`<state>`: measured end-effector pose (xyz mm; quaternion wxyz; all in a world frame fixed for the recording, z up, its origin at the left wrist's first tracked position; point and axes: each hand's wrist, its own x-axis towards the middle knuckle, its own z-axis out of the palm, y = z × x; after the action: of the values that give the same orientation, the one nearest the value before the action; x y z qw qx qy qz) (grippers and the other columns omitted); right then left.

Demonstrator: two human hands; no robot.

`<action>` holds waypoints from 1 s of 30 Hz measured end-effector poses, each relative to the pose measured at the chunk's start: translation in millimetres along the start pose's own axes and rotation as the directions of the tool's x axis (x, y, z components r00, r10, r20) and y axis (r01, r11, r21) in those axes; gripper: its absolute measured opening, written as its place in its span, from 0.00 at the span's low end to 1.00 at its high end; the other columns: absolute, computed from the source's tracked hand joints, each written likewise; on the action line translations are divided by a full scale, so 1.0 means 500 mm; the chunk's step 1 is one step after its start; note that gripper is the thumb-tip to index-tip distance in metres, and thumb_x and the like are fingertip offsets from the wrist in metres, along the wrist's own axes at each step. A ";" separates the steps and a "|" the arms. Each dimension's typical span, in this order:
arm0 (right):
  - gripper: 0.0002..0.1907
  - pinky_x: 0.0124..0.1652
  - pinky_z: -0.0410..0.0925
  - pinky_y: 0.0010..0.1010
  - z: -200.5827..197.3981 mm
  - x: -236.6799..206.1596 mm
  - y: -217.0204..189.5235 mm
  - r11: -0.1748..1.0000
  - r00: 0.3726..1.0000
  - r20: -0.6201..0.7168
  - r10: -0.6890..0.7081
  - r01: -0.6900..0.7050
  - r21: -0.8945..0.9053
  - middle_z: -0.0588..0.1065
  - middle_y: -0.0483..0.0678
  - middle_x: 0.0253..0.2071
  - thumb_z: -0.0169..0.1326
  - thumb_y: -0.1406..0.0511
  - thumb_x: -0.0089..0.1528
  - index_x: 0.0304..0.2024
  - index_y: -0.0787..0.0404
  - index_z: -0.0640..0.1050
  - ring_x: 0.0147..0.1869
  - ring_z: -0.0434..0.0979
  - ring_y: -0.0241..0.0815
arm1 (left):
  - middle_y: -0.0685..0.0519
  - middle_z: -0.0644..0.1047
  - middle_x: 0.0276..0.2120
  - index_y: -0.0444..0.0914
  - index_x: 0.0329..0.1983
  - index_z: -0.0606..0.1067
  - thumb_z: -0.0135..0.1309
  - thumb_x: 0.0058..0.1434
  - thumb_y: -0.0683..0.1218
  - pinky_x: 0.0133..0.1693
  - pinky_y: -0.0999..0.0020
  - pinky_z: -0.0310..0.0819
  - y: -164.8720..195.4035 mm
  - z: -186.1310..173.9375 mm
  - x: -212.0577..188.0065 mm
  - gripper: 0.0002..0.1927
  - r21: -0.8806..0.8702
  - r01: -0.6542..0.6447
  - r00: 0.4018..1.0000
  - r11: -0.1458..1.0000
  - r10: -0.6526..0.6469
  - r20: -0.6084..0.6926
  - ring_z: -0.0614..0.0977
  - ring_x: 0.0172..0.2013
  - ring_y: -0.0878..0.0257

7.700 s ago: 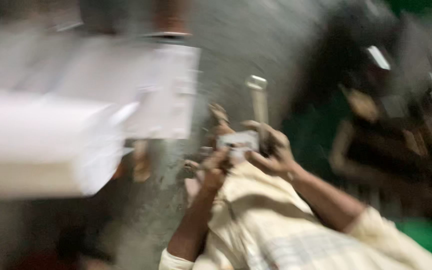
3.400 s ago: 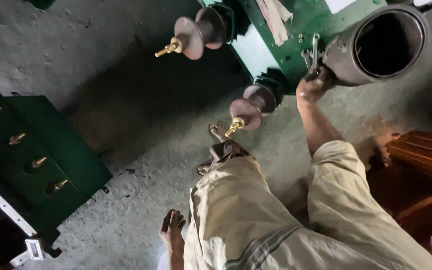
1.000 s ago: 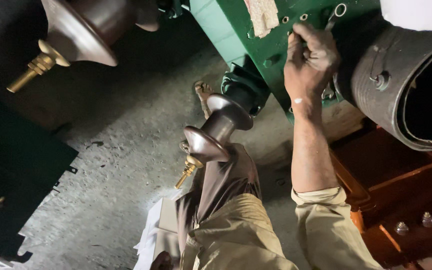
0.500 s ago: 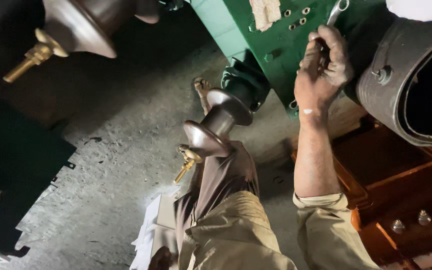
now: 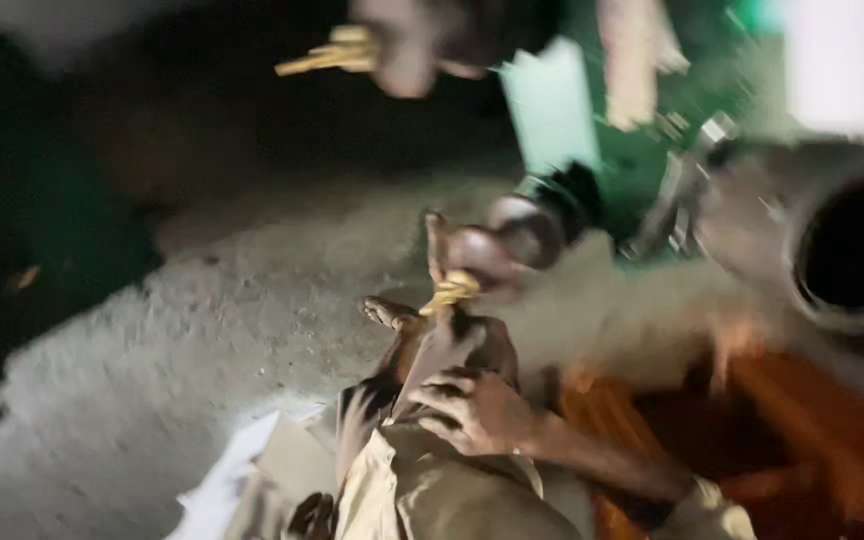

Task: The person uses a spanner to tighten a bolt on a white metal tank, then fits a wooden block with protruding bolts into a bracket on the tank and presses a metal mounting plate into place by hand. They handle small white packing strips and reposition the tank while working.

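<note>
One hand (image 5: 477, 410), my right, is resting on my knee (image 5: 442, 350), fingers loosely curled, gripping nothing; brown insulator (image 5: 497, 245) hanging just above; frame's blurring.

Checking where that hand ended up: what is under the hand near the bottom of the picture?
The right hand lies on the person's knee, on beige trousers. The cloth beneath the palm is covered, and blur hides finer detail.
</note>
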<state>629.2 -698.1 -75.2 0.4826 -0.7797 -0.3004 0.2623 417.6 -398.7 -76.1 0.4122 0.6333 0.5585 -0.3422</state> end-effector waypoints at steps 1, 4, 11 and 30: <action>0.21 0.47 0.74 0.42 0.034 0.002 0.012 0.998 0.989 0.135 0.064 -0.060 -0.033 0.79 0.53 0.52 0.61 0.57 0.63 0.57 0.55 0.78 0.50 0.81 0.54 | 0.48 0.84 0.37 0.39 0.46 0.81 0.58 0.59 0.51 0.42 0.62 0.79 -0.025 -0.015 -0.006 0.16 0.015 -0.009 0.998 1.000 0.010 -0.055 0.86 0.38 0.56; 0.34 0.53 0.68 0.50 0.106 0.033 0.056 0.952 0.904 0.361 0.230 -0.133 -0.275 0.71 0.64 0.60 0.64 0.49 0.56 0.61 0.54 0.74 0.61 0.74 0.68 | 0.48 0.85 0.38 0.40 0.45 0.82 0.58 0.57 0.52 0.44 0.62 0.79 -0.122 -0.065 -0.017 0.17 -0.023 0.007 0.984 1.000 -0.011 -0.180 0.87 0.40 0.55; 0.29 0.52 0.71 0.50 0.216 0.181 -0.020 0.776 0.503 0.679 0.535 0.024 -0.630 0.75 0.62 0.54 0.56 0.46 0.59 0.59 0.47 0.75 0.55 0.76 0.66 | 0.50 0.86 0.42 0.45 0.41 0.86 0.59 0.53 0.50 0.50 0.62 0.79 -0.256 -0.121 0.003 0.14 -0.208 0.019 0.938 0.978 -0.090 -0.336 0.86 0.44 0.53; 0.16 0.56 0.74 0.39 1.154 0.909 -0.667 0.623 0.544 0.561 -0.624 0.779 -0.063 0.80 0.55 0.52 0.64 0.66 0.59 0.49 0.63 0.81 0.56 0.81 0.55 | 0.47 0.83 0.46 0.33 0.54 0.79 0.62 0.59 0.46 0.48 0.65 0.78 -0.635 -0.551 0.217 0.21 -0.831 -0.498 0.694 0.250 -0.460 -0.554 0.84 0.44 0.60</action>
<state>463.9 91.3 -54.6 0.3279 -0.5612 -0.7381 0.1810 111.3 -91.9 -99.9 0.4572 0.3243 0.7457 0.3600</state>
